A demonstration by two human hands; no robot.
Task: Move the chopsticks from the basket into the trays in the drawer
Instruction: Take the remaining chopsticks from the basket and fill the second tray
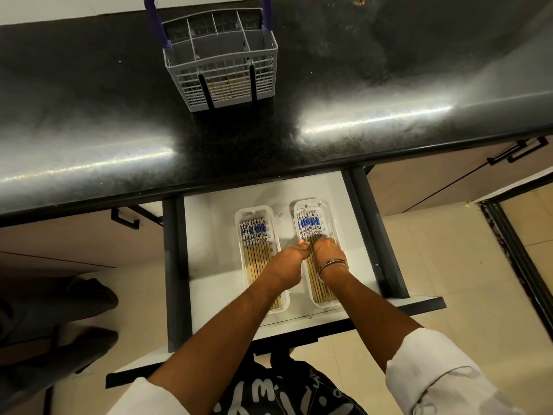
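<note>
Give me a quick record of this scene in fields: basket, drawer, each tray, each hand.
basket: grey wire cutlery basket on the black counter; no chopsticks stick out of it
drawer: drawer pulled open below the counter
left tray: white tray with a row of chopsticks
right tray: white tray with its chopsticks
left hand: left hand at the right tray's chopsticks
right hand: right hand on the right tray's chopsticks, fingers curled; grip unclear

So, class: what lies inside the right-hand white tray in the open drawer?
Wooden chopsticks with blue-patterned ends lie side by side in the right-hand white plastic tray. Both hands cover their middles.
</note>
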